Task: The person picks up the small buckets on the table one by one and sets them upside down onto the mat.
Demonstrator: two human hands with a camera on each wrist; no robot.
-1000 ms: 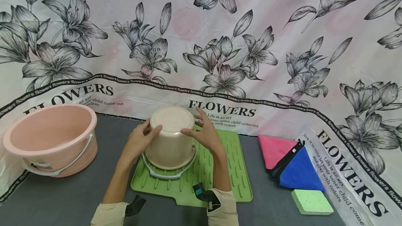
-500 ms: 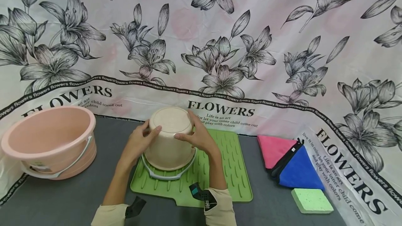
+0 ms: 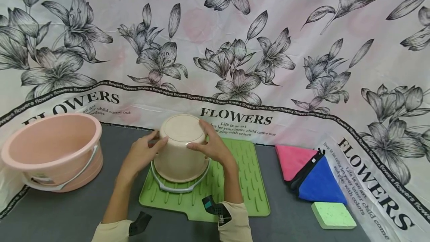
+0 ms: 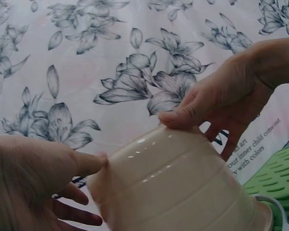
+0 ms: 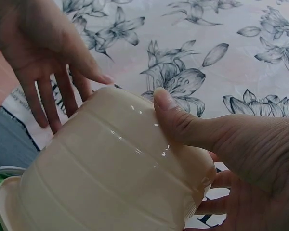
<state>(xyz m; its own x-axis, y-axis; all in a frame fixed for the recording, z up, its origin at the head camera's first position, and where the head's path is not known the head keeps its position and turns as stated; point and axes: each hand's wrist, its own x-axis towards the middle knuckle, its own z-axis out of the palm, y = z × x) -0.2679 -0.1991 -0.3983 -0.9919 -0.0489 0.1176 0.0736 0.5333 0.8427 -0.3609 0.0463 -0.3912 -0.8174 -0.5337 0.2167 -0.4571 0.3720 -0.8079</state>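
A beige bucket [image 3: 181,156] stands upside down on a green ribbed mat [image 3: 235,186], its pale handle [image 3: 178,189] lying around the rim at the front. My right hand [image 3: 216,146] holds the bucket's right side near the base, thumb across the front and fingers around the far side, as the right wrist view shows. On the other side, my left hand [image 3: 139,156] has its fingers spread and fairly straight. Its thumb tip is at the bucket's upper edge in the left wrist view [image 4: 33,183]; whether it touches I cannot tell.
A larger pink bucket [image 3: 53,141] stands upright at the left on the dark grey table [image 3: 77,212]. At the right lie a pink and blue folded cloth item with a black edge [image 3: 322,178] and a green sponge [image 3: 333,215]. Flower-printed cloth [image 3: 235,29] hangs behind.
My right hand, spread at the bucket's side earlier, has come in around it. My left hand has since drawn slightly left and loosened from the bucket, which stays upside down on the mat.
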